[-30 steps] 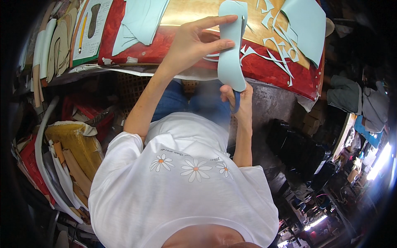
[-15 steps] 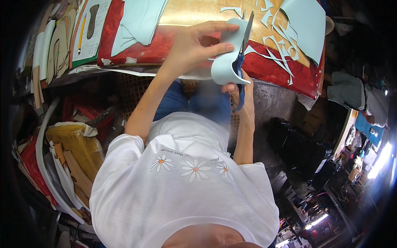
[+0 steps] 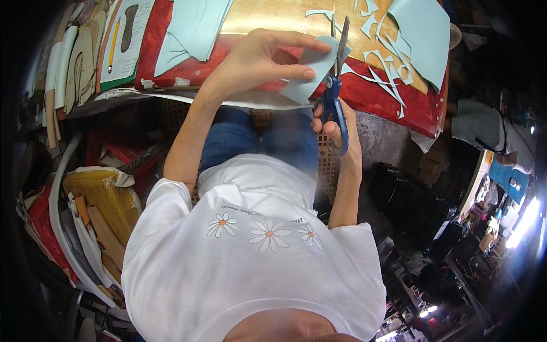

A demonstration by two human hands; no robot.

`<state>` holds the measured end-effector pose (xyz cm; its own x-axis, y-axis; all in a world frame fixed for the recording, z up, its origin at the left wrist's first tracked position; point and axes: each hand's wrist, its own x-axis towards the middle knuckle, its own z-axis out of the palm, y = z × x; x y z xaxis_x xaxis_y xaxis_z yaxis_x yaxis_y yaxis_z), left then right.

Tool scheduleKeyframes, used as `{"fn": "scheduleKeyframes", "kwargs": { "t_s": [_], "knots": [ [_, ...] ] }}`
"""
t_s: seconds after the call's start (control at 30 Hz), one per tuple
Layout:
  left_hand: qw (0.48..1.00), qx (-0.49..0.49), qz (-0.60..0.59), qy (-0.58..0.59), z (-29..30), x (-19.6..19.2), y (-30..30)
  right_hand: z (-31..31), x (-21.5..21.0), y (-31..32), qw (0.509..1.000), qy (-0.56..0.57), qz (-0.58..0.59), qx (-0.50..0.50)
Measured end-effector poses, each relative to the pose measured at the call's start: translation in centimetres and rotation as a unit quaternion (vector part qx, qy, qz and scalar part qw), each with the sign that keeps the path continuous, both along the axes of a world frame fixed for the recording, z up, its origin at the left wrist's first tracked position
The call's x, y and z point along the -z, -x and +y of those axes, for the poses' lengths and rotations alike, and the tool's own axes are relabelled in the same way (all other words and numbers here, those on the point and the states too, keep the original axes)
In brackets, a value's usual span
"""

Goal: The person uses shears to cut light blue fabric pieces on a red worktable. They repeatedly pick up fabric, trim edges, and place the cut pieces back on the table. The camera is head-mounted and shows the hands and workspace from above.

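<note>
Between the thumb and fingers of my left hand is a small pale blue sheet piece, held near the table's front edge. My right hand grips a pair of scissors by their blue handles. The blades point away from me and stand apart, close to the piece's right edge. Thin pale blue offcuts lie scattered on the table to the right of the blades.
A large pale blue sheet lies at the table's right end; stacked pale blue pieces lie left of centre. A yellow pencil and a dark sole-shaped template rest on a paper at far left. Rolled materials stand beside it.
The piece was curled over the scissors and now hangs flatter, apart from the handles. My right hand and the scissors have shifted slightly right and toward me; the blades have opened wider.
</note>
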<state>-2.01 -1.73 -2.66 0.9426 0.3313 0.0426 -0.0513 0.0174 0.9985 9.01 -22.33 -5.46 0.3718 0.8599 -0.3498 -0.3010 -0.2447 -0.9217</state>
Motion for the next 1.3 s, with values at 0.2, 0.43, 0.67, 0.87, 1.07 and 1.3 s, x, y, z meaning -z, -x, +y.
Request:
{"fn": "scheduleKeyframes", "kwargs": {
  "t_s": [0.2, 0.43, 0.67, 0.87, 1.07, 1.3],
  "knots": [
    [0.999, 0.029, 0.025, -0.027, 0.9, -0.2, 0.1, -0.3, -0.7, -0.6, 0.999, 0.045, -0.025, -0.017],
    [0.990, 0.095, 0.031, -0.102, 3.0, -0.4, 0.0, -1.0, -2.1, -2.8, 0.992, 0.073, -0.060, -0.079],
    [0.975, 0.189, 0.046, -0.109, 4.8, -1.4, -0.2, -1.2, -3.5, -5.3, 0.977, 0.095, -0.129, -0.143],
    [0.960, 0.255, 0.091, -0.074, 6.5, -1.7, -1.5, -0.1, -4.4, -8.1, 0.964, 0.136, -0.114, -0.200],
    [0.949, 0.288, 0.090, -0.086, 7.8, -1.4, -2.7, 1.3, -5.0, -10.5, 0.945, 0.147, -0.160, -0.243],
    [0.949, 0.284, 0.107, -0.086, 8.6, -0.6, -3.6, 2.0, -5.1, -12.4, 0.922, 0.153, -0.243, -0.258]
  ]
}}
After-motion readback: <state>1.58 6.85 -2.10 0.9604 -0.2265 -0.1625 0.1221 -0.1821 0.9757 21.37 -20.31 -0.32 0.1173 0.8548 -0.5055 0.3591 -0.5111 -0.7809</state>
